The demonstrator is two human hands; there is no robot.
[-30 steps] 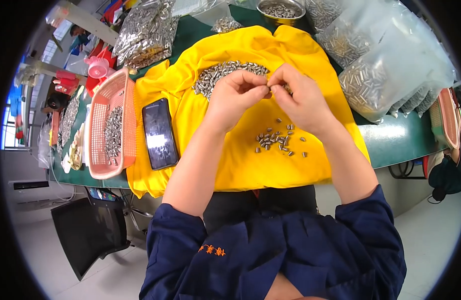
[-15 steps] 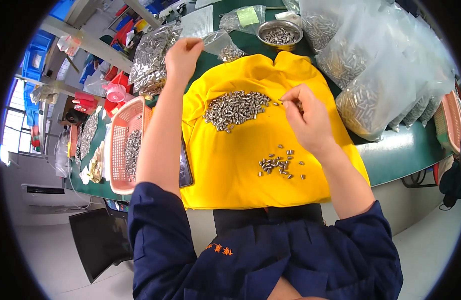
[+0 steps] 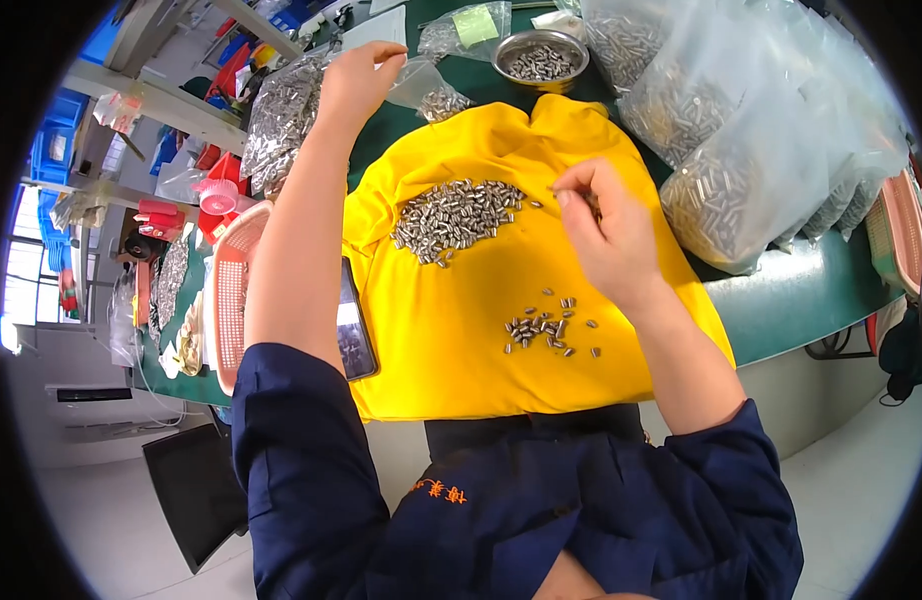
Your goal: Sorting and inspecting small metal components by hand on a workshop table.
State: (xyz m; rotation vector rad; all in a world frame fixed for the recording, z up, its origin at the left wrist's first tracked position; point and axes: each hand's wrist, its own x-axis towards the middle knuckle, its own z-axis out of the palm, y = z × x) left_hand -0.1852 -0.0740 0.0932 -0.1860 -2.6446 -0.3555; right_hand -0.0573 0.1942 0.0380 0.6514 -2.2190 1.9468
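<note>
A yellow cloth [image 3: 451,350] is spread in front of me. On it lie a large heap of short metal cylinders [image 3: 459,217] and, nearer to me, a smaller scattered group of the same cylinders [image 3: 541,332]. My right hand [image 3: 611,230] is above the cloth, right of the heap. Its thumb and forefinger pinch a metal cylinder, and more show inside its curled fingers. My left hand [image 3: 356,85] hovers past the cloth's far left edge, beside a small clear bag of metal pieces [image 3: 443,104]. Its thumb and fingertips are slightly apart, with nothing visible between them.
A steel bowl of metal pieces [image 3: 541,62] stands behind the cloth. Big clear bags of cylinders [image 3: 716,195] crowd the right. At the left are a silvery bag [image 3: 281,120], a pink basket [image 3: 229,300] partly behind my forearm, and a phone [image 3: 355,335] by the cloth's edge.
My left hand's thumb and fingers have parted a little. The right hand stays right of the heap, still pinching. The whole view has shifted slightly.
</note>
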